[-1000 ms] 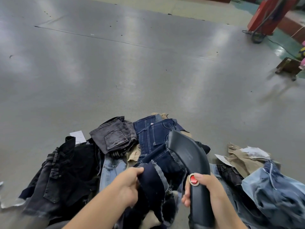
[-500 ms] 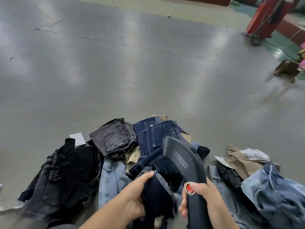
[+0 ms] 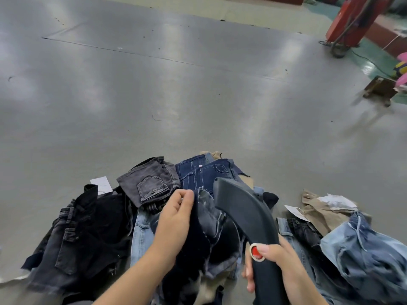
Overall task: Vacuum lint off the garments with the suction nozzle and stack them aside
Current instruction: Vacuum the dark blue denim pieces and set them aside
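Note:
A heap of denim garments (image 3: 92,234) lies on the grey table in front of me, black, grey, dark blue and light blue. My left hand (image 3: 175,219) grips a dark navy garment (image 3: 198,243) lifted from the heap, thumb and fingers pinching its upper edge. My right hand (image 3: 271,264) holds the dark grey suction nozzle (image 3: 244,212) by its handle, thumb beside the red button (image 3: 255,252). The nozzle's mouth points up and left, close to the raised garment's frayed edge.
A second pile of light blue jeans and khaki cloth (image 3: 352,243) with paper tags lies at the right. The wide grey table surface (image 3: 176,95) stretches ahead. A red machine (image 3: 352,20) and a wooden stool (image 3: 381,89) stand at the far right.
My left hand has lifted the navy garment higher and shifted its grip to the top edge. The nozzle has swung up and slightly left, closer to the garment.

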Action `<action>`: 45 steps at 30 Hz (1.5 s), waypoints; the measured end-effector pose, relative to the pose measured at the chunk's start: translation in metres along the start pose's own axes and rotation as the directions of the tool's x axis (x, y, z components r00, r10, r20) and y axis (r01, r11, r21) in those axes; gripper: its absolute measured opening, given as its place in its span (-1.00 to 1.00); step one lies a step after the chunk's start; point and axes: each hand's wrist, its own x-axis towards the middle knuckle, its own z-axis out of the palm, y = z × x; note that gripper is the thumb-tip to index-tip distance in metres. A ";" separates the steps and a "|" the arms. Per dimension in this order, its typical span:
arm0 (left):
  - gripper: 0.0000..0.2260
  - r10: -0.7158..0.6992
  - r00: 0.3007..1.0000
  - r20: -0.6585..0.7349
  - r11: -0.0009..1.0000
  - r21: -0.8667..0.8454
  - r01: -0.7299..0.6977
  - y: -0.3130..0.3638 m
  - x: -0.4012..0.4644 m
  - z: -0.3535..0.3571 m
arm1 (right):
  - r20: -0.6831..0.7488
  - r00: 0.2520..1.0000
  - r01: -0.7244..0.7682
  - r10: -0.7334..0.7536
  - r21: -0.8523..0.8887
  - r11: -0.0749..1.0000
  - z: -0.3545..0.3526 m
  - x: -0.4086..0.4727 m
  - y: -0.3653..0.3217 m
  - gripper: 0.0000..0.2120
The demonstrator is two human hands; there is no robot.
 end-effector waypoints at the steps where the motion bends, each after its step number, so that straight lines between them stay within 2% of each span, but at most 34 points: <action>1: -0.76 -0.010 1.000 -0.017 0.999 -0.032 0.009 0.005 0.002 -0.003 | 0.038 0.999 0.000 0.000 -0.002 1.000 0.000 -0.002 0.000 -0.53; 5: -0.80 -0.088 0.996 0.015 0.984 -0.157 0.089 0.020 0.008 -0.012 | 0.131 0.991 0.038 -0.017 -0.165 0.986 -0.002 -0.011 0.006 -0.42; 9: -0.78 -0.070 0.996 0.063 0.987 -0.142 0.079 0.021 0.005 -0.012 | 0.200 0.980 0.046 -0.004 -0.203 0.978 0.006 -0.010 0.009 -0.31; 15: -0.73 -0.042 0.994 0.099 0.999 -0.025 0.045 0.013 -0.001 -0.008 | 0.023 1.000 -0.014 0.014 -0.024 1.000 -0.001 -0.001 0.006 -0.39; 18: -0.75 -0.010 0.998 0.060 1.000 -0.002 0.010 0.013 0.000 -0.007 | -0.010 1.000 -0.016 0.015 -0.098 0.995 -0.003 -0.001 0.009 -0.44; 21: -0.78 0.031 0.999 0.042 0.999 0.024 -0.032 0.013 0.001 -0.008 | 0.063 0.998 0.032 -0.024 -0.132 0.991 0.005 -0.009 0.013 -0.40; 23: -0.79 0.043 0.998 0.052 0.998 0.043 -0.045 0.012 -0.001 -0.007 | 0.100 0.995 0.014 -0.006 -0.076 0.997 0.007 -0.008 0.009 -0.50; 26: -0.78 0.033 0.998 0.059 0.999 0.041 -0.035 0.009 -0.002 -0.005 | 0.012 1.000 -0.016 0.016 0.014 1.000 0.001 0.004 0.000 -0.68; 28: -0.77 0.020 0.998 0.055 1.000 0.021 -0.022 0.009 -0.002 -0.005 | -0.004 1.000 -0.029 0.029 0.006 1.000 -0.004 0.008 -0.002 -0.75; 30: -0.78 0.017 0.999 0.046 1.000 -0.003 -0.017 0.009 0.000 -0.005 | 0.007 0.997 -0.071 0.071 -0.017 0.997 -0.002 0.004 0.003 -0.95; 31: -0.78 0.020 0.999 0.042 1.000 -0.003 -0.020 0.009 0.000 -0.005 | 0.017 0.997 -0.074 0.074 -0.022 0.997 0.001 0.002 0.007 -0.90; 33: -0.79 0.015 0.999 0.051 1.000 -0.003 -0.015 0.009 0.000 -0.004 | 0.035 0.999 -0.036 0.037 -0.031 0.999 0.005 0.001 0.017 -0.55; 34: -0.80 0.003 0.998 0.058 1.000 -0.013 -0.002 0.008 -0.001 -0.004 | 0.002 1.000 -0.011 0.011 -0.029 1.000 0.006 0.002 0.019 -0.47; 39: -0.81 0.007 0.992 0.127 0.999 0.036 -0.012 0.007 -0.012 0.002 | -0.121 0.989 0.093 -0.088 0.036 0.995 0.004 0.014 0.006 -0.57; 42: -0.80 0.049 0.985 0.164 0.992 0.108 -0.067 -0.002 -0.024 0.016 | -0.111 0.989 0.110 -0.100 0.087 0.990 0.010 0.016 0.003 -0.57; 45: -0.81 -0.058 0.984 0.168 0.996 0.078 0.046 -0.012 -0.035 0.027 | -0.123 0.984 0.129 -0.129 -0.007 0.992 0.022 0.020 0.007 -0.59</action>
